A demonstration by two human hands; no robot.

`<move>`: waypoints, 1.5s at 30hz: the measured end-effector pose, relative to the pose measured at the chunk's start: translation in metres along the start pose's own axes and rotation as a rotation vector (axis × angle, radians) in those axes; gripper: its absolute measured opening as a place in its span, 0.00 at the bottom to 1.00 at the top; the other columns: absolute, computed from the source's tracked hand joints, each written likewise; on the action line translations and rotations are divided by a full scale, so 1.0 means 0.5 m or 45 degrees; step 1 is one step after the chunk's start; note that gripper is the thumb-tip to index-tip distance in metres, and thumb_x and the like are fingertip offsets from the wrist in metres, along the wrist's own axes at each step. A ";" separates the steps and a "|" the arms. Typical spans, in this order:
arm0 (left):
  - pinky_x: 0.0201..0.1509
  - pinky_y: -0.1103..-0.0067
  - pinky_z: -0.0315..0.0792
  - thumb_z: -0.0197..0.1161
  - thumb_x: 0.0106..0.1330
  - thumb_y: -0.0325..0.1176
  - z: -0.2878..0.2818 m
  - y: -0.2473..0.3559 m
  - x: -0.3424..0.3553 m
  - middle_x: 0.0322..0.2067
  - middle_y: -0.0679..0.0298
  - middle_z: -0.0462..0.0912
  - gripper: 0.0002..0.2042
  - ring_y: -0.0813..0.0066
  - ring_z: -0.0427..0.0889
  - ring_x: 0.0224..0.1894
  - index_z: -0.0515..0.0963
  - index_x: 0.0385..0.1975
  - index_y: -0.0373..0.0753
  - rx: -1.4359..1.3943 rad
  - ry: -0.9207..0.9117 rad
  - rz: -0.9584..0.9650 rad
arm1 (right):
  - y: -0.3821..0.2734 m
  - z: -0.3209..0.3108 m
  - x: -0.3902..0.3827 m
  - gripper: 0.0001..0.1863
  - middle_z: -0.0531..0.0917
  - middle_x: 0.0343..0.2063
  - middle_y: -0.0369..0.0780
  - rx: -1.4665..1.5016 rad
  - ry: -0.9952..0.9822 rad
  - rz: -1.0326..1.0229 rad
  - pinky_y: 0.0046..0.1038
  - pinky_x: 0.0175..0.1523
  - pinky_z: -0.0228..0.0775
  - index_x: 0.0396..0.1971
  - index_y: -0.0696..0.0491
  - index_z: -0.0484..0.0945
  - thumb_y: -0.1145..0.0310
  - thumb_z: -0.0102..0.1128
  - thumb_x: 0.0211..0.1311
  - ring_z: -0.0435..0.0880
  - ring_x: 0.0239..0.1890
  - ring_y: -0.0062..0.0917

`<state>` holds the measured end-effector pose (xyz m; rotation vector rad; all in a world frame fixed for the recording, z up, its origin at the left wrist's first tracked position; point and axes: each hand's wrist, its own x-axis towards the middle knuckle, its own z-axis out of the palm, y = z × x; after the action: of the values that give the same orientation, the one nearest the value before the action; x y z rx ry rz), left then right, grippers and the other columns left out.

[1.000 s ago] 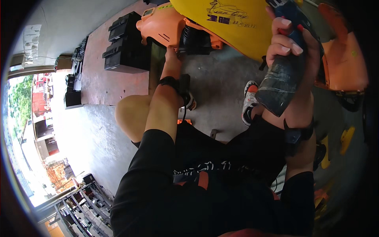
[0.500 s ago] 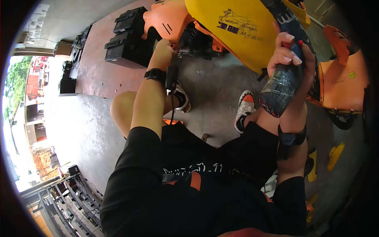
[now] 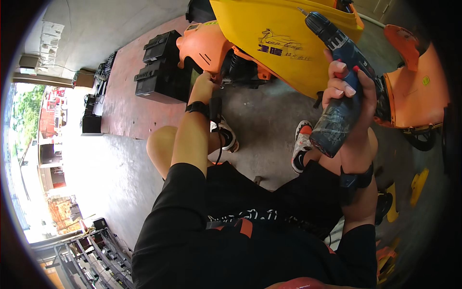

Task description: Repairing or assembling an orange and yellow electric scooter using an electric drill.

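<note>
My right hand [image 3: 349,96] is closed around a dark cordless drill [image 3: 337,132] with red switches and a tape-wrapped lower end. Its chuck and bit point up and left, in front of the yellow panel [image 3: 281,21]. My left hand [image 3: 204,84] reaches to the lower edge of an orange vehicle body [image 3: 202,45], beside a dark coil spring [image 3: 237,65]; its fingers are curled, and what they grip is hidden.
Black boxes [image 3: 156,82] stand on a pink board [image 3: 120,111] at left. A further orange body piece [image 3: 418,86] stands at right, with yellow parts [image 3: 417,185] below. A metal rack [image 3: 82,255] is at lower left, below a bright doorway.
The view has shifted slightly. My right hand has angled the drill further left, bringing its whole chuck and bit into view. My left hand stays at the orange body's lower edge.
</note>
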<state>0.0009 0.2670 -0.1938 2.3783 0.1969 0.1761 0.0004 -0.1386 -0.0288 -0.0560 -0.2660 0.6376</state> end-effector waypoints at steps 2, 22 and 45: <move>0.35 0.79 0.68 0.50 0.65 0.30 0.017 -0.011 0.003 0.26 0.63 0.71 0.07 0.75 0.71 0.30 0.72 0.32 0.33 -0.673 0.010 -0.243 | -0.002 -0.002 -0.001 0.35 0.72 0.42 0.40 0.000 -0.011 -0.002 0.26 0.46 0.71 0.63 0.68 0.45 0.65 0.50 0.65 0.77 0.31 0.20; 0.38 0.65 0.76 0.48 0.70 0.50 0.136 -0.118 0.084 0.31 0.50 0.81 0.24 0.51 0.80 0.29 0.74 0.39 0.29 -0.187 0.649 -0.956 | 0.011 0.002 0.003 0.33 0.71 0.43 0.41 0.126 0.052 0.086 0.28 0.46 0.71 0.64 0.66 0.47 0.67 0.48 0.67 0.75 0.31 0.21; 0.43 0.77 0.72 0.59 0.67 0.37 0.159 -0.156 0.056 0.35 0.59 0.82 0.14 0.72 0.80 0.38 0.72 0.42 0.30 -0.970 0.556 -0.398 | 0.028 -0.022 0.015 0.33 0.72 0.44 0.42 0.141 0.062 0.190 0.28 0.44 0.72 0.66 0.64 0.44 0.65 0.44 0.69 0.76 0.30 0.22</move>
<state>0.0356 0.2757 -0.3029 1.5066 0.5876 0.5182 0.0009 -0.1223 -0.0394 0.0152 -0.1799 0.7975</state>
